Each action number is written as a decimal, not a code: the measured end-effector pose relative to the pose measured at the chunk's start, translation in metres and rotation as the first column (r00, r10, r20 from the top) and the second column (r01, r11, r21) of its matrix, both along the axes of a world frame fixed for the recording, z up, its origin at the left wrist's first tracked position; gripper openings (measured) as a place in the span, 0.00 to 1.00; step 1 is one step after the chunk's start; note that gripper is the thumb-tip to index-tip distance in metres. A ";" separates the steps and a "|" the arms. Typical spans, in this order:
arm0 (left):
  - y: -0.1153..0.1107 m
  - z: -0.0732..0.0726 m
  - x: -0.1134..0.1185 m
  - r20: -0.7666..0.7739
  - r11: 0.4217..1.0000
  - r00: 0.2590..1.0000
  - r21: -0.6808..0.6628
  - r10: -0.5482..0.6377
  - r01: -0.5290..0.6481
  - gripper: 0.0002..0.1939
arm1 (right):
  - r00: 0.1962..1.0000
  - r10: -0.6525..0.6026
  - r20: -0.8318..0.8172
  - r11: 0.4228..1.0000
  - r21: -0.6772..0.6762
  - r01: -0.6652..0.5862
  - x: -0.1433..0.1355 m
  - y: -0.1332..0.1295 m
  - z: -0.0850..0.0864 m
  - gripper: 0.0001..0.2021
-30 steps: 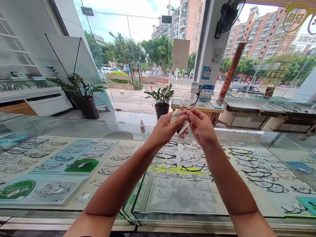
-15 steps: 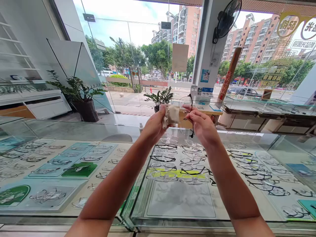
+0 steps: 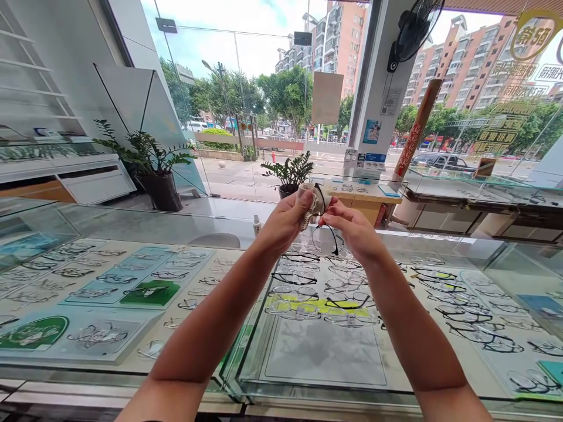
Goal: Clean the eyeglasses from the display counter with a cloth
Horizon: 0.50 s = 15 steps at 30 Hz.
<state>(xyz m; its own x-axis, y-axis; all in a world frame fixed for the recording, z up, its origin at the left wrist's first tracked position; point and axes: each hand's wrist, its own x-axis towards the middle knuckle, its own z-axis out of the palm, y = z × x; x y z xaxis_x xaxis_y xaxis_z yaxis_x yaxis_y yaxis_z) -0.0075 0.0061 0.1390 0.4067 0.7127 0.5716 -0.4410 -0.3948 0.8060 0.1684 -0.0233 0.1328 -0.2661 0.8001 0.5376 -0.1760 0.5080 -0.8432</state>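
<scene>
Below the glasses (image 3: 324, 237), glass counter (image 3: 316, 392) of displayed frames (image 3: 294, 278); potted plant (image 3: 288, 173) beyond

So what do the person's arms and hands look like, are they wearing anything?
Both arms are bare from the bottom edge of the picture up to the fingers: no sleeves show. The left hand and the right hand wear no gloves, and no watch, bracelet or ring can be seen on the wrists or fingers. No markings show on either arm.

Both hands (image 3: 323, 225) on black-rimmed glasses (image 3: 326, 237) and cloth (image 3: 310, 202) above glass display counter (image 3: 132, 228).
</scene>
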 end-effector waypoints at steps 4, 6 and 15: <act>-0.002 0.003 -0.003 -0.009 0.999 1.000 0.023 -0.028 0.028 0.25 | 0.998 0.013 -0.056 0.999 -0.040 -0.015 0.001 -0.003 0.003 0.10; -0.004 0.005 -0.006 -0.021 0.998 0.999 0.038 -0.048 0.048 0.23 | 0.996 0.031 -0.083 0.997 -0.070 -0.037 0.001 -0.004 0.005 0.10; -0.012 0.011 -0.014 -0.068 0.999 0.998 -0.030 0.011 -0.013 0.22 | 0.988 0.103 -0.119 0.990 -0.082 -0.114 0.002 -0.008 0.009 0.10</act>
